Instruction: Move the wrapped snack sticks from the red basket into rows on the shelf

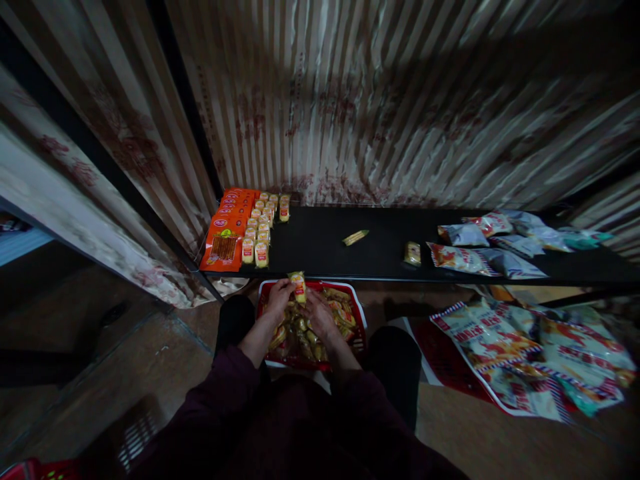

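A small yellow snack packet with a red label stands upright between my hands, over a red basket with a white rim. My left hand pinches its left side. On its lower right edge, the fingers of my right hand also close against it. Many similar wrapped snacks fill the basket below, partly covered by my hands and forearms. Ahead, on the black shelf, rows of matching yellow packets stand beside overlapping orange snack bags.
A lone packet and a slim wrapped stick lie mid-shelf. Several silvery and white bags occupy its right end. Large snack bags overfill another red basket on the floor at right. A dark post rises at left, before a striped curtain.
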{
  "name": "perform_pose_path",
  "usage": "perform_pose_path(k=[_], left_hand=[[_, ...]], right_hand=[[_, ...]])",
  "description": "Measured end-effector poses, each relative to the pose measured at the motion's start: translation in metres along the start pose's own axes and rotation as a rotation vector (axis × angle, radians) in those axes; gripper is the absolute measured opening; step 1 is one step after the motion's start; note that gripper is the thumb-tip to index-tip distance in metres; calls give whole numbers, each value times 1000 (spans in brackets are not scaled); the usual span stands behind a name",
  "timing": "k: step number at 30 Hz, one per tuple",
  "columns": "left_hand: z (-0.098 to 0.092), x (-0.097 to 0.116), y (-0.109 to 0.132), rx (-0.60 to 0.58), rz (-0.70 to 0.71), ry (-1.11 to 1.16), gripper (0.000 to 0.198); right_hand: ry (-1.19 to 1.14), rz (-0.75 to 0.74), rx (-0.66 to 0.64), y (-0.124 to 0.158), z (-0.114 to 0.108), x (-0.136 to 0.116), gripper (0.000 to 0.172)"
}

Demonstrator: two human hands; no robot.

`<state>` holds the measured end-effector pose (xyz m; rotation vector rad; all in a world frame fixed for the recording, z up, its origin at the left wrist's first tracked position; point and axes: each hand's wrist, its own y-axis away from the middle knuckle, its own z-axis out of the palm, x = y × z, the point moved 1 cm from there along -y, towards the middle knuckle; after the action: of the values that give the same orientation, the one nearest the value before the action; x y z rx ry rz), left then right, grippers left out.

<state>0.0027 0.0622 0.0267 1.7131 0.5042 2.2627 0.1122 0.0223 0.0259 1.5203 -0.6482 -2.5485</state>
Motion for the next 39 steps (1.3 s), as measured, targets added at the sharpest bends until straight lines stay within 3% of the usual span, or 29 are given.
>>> perform_pose_path(k=[5, 15, 24, 32, 39], left_hand=[[5, 3, 0, 35, 56, -27, 21], [11, 2, -4, 194, 201, -40, 19], [14, 13, 4, 162, 196, -17, 5], [18, 23, 16, 82, 169, 138, 19], [20, 19, 11, 60, 119, 235, 23]], right_hand=[[-44, 27, -76, 5, 1, -5, 33], [-102, -57, 5, 5, 8, -4, 38], [100, -291, 35, 1, 10, -4, 41], [334, -495, 67, -5, 15, -5, 44], [614, -663, 143, -1, 16, -12, 35]])
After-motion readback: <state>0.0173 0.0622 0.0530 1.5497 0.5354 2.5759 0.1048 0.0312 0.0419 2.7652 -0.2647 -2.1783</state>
